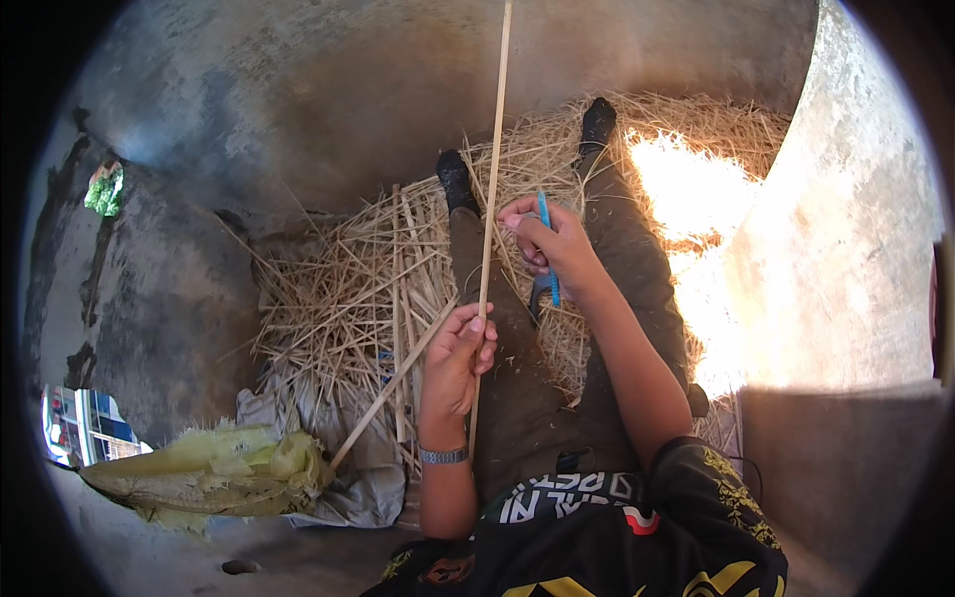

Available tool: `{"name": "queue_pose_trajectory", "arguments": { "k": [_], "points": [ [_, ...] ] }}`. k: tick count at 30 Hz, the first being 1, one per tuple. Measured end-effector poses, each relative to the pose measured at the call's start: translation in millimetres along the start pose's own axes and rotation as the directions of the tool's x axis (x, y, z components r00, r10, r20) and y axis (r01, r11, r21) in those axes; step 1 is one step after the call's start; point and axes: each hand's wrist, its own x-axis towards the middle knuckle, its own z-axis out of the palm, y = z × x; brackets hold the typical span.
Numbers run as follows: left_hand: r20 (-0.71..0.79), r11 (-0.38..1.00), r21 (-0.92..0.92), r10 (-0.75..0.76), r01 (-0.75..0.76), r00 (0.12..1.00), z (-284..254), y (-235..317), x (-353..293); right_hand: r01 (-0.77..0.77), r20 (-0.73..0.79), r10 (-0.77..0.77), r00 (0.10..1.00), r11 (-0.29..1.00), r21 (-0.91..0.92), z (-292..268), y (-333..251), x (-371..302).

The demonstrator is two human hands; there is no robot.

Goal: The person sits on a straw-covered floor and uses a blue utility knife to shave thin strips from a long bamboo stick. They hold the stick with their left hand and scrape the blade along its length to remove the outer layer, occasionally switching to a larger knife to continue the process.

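My left hand (460, 360) is closed around a long, thin, pale stick (494, 149), which looks like split cane or bamboo. The stick runs nearly upright in view, from my lap to beyond the top edge. To the right and farther out, my right hand (553, 242) grips a slim blue tool (554, 287); its kind cannot be made out. That hand is apart from the stick. A second, thicker stick (383, 400) slants down leftward beside my left hand.
My outstretched legs (637, 239) lie over a bed of straw-like strips (343, 284). At left are a yellow-green sack (214, 468) and a crumpled grey sheet (368, 493). Concrete walls (328, 99) stand around, and bright sunlight falls on the right.
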Motion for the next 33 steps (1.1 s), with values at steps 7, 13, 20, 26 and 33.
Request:
{"name": "queue_pose_trajectory", "arguments": {
  "k": [7,13,20,26,33],
  "points": [
    [0.040,0.980,-0.198,-0.025,0.033,0.999,-7,16,-4,0.045,-0.023,-0.048,0.999,0.994,-0.097,4,6,3],
    [-0.063,1.000,0.000,-0.022,0.022,0.998,16,28,-17,0.238,-0.116,-0.309,0.944,0.881,-0.410,15,18,-1],
    [-0.081,0.994,-0.089,-0.067,0.060,0.994,25,23,-21,0.380,0.084,-0.503,0.860,0.523,-0.763,-4,58,12],
    [-0.099,0.999,-0.003,0.039,-0.040,0.994,46,16,-25,0.500,0.192,-0.636,0.748,0.349,-0.793,11,56,-3],
    [-0.104,0.996,0.044,0.076,-0.072,0.992,58,15,-24,0.641,0.384,-0.687,0.617,0.155,-0.752,4,60,-2]
  ]
}}
